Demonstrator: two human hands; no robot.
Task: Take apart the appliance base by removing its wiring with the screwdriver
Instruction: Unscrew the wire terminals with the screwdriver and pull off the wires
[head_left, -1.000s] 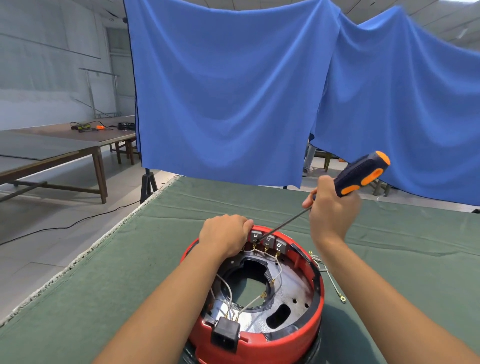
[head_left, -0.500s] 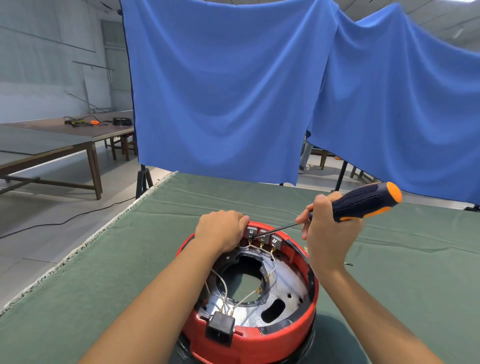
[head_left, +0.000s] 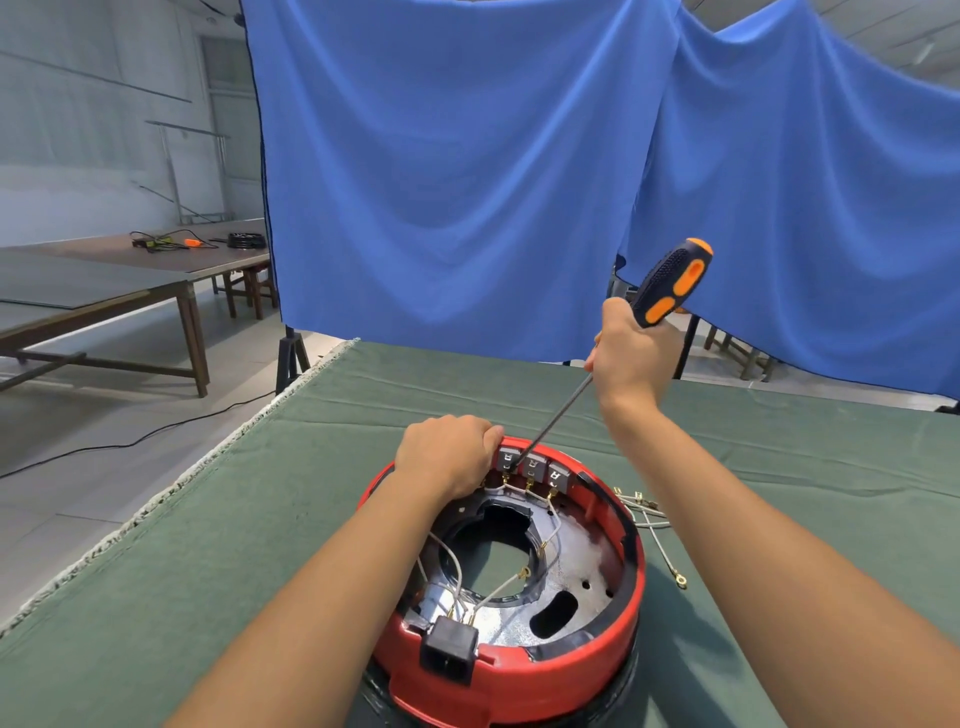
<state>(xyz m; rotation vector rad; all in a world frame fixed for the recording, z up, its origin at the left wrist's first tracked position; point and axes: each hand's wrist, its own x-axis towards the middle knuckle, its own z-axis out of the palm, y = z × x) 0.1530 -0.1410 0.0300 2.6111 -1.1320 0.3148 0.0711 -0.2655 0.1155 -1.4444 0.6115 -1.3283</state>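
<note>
The red appliance base sits upside down on the green-covered worktop, close to the near edge, its metal inner plate and thin white wiring exposed. The left hand rests curled over the far rim, its grip closed on the plastic edge to steady the shell. The right hand has its grip wrapped round the black-and-orange handle of the screwdriver, whose long shaft slants down so the tip meets the leftmost of three grey terminal blocks. The shell looks rigid and fairly light, likely to slide on the cloth unless held by the rim. The leads seem limp and thin, best taken by their brass lugs, not pulled by the insulation. Several freed wires lie just beside the base on its right. The blocks carry small white marks, too blurred to read; no brand is visible.
</note>
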